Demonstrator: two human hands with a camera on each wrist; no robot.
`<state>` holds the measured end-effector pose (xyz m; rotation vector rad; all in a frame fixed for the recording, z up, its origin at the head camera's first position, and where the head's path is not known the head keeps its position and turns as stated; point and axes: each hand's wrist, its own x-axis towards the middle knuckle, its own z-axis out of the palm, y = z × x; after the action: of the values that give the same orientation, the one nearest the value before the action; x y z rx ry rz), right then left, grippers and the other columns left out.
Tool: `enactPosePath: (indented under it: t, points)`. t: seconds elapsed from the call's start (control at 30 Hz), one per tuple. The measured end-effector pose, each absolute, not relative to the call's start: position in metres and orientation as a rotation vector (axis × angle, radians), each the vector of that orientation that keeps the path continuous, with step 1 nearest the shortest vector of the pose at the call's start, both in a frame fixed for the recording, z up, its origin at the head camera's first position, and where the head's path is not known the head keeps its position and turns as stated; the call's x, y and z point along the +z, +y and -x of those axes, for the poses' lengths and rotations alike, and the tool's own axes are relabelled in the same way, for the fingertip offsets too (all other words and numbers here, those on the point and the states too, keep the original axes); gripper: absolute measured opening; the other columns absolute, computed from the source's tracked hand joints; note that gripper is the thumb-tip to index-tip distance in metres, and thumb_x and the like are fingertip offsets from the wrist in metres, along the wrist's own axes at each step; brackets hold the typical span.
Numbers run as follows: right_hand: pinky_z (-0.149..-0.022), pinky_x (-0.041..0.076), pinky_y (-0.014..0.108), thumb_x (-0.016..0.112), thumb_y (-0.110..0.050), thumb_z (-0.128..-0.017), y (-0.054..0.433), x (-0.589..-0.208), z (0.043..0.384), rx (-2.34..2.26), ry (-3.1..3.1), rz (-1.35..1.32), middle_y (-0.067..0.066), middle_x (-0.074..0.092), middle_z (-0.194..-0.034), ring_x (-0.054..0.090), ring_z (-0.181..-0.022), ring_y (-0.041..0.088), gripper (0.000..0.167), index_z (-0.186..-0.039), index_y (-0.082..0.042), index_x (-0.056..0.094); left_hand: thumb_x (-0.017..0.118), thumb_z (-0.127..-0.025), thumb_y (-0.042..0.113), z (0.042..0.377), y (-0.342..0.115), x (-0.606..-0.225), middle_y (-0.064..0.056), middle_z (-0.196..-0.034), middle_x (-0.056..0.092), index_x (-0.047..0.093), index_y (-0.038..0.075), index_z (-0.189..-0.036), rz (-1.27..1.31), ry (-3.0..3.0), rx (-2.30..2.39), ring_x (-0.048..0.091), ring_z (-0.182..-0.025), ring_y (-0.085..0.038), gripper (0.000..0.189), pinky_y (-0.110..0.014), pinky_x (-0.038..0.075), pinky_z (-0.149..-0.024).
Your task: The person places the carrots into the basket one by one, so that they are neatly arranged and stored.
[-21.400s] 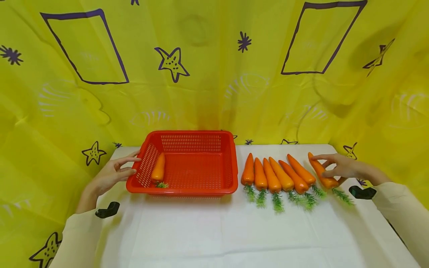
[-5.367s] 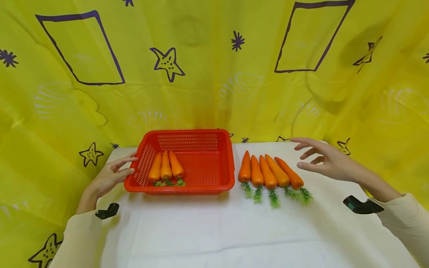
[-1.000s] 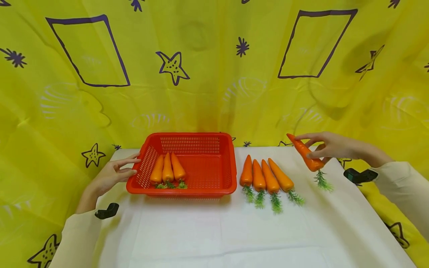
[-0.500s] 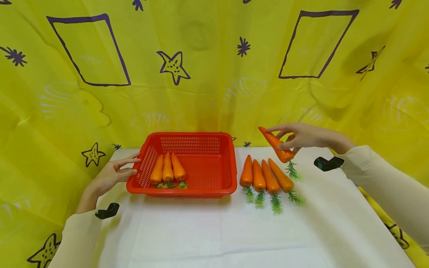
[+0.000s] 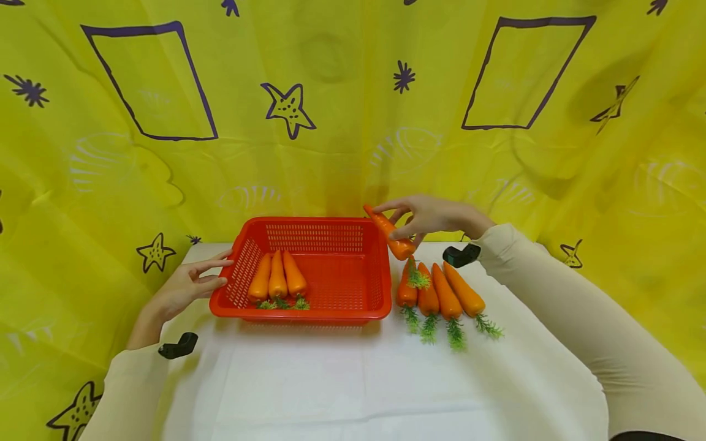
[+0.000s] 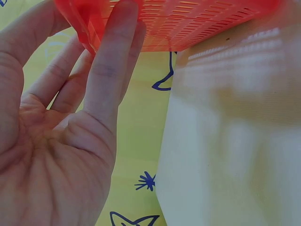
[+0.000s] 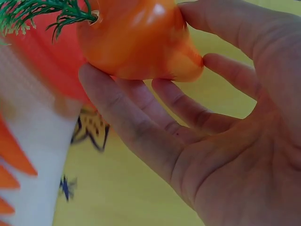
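Three carrots (image 5: 277,277) lie side by side in the left part of the basket (image 5: 300,313), tips toward its back wall and leaves near its front wall. One more, the held carrot (image 5: 389,233), is up at the basket's back right corner, in the right hand (image 5: 430,215). That hand pinches it between thumb and fingertips, the palm kept apart from it. The held carrot is tilted, its thin tip up and toward the basket, its thick end lower and just outside the right rim, with green leaves hanging below. In the head view it overlaps the corner; whether it touches the rim I cannot tell.

At the basket's left rim is the left hand (image 5: 187,288), thumb and fingers spread well apart and only gently bent, fingertips touching the plastic. The basket's whole width separates this hand from the held carrot; the three carrots lie nearer to it.

Just right of the basket, four carrots (image 5: 445,291) form a row on the table (image 5: 303,380), below the right hand, leaves toward the front. Behind the basket hangs a yellow curtain (image 5: 353,153) with dark stars.
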<state>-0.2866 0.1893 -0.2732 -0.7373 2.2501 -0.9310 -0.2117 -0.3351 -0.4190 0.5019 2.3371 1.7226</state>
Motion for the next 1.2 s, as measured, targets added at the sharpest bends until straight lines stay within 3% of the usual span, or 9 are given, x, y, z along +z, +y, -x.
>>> enactPosePath:
  t: [0.23,0.57,0.77,1.0,1.2]
  points:
    - [-0.077,0.062,0.048,0.072,-0.017,-0.098,0.139,-0.297,0.299,-0.952,2.186,0.761,0.021,0.046,-0.147,0.071,-0.091,0.029,0.067,-0.158,-0.023,0.043,0.065,-0.102,0.009,0.212,-0.334,-0.418,-0.017,-0.168,0.023,0.05,-0.009,-0.145,-0.478,2.337,1.714,0.063,-0.117,0.0,0.049,-0.031,0.06,-0.084]
    - [-0.077,0.062,0.047,0.071,-0.012,-0.098,0.082,-0.343,0.315,-1.028,2.083,0.745,0.019,0.063,-0.126,0.066,-0.08,0.024,0.068,-0.159,-0.017,0.041,0.063,-0.102,0.007,0.212,-0.336,-0.42,-0.017,-0.168,0.024,0.05,-0.01,-0.145,-0.498,2.348,1.721,0.062,-0.119,0.0,0.048,-0.03,0.06,-0.085]
    - [-0.078,0.062,0.044,0.072,-0.011,-0.098,0.059,-0.367,0.324,-1.059,2.027,0.632,0.017,0.064,-0.13,0.066,-0.082,0.023,0.068,-0.158,-0.02,0.043,0.065,-0.102,0.01,0.212,-0.334,-0.42,-0.018,-0.168,0.023,0.05,-0.008,-0.145,-0.471,2.356,1.712,0.061,-0.119,0.002,0.049,-0.029,0.059,-0.086]
    - [-0.077,0.062,0.046,0.071,-0.011,-0.098,0.043,-0.391,0.335,-1.054,2.007,0.514,0.011,0.046,-0.148,0.066,-0.087,0.027,0.065,-0.156,-0.02,0.046,0.065,-0.102,0.01,0.212,-0.334,-0.42,-0.018,-0.168,0.023,0.051,-0.008,-0.145,-0.462,2.362,1.712,0.061,-0.118,0.002,0.048,-0.029,0.059,-0.085]
    - [-0.076,0.062,0.044,0.073,-0.011,-0.096,0.029,-0.406,0.334,-1.061,2.005,0.496,0.014,0.05,-0.142,0.066,-0.082,0.026,0.066,-0.156,-0.017,0.047,0.064,-0.102,0.008,0.212,-0.335,-0.42,-0.018,-0.168,0.024,0.05,-0.009,-0.145,-0.476,2.358,1.719,0.061,-0.118,0.001,0.048,-0.031,0.06,-0.084]
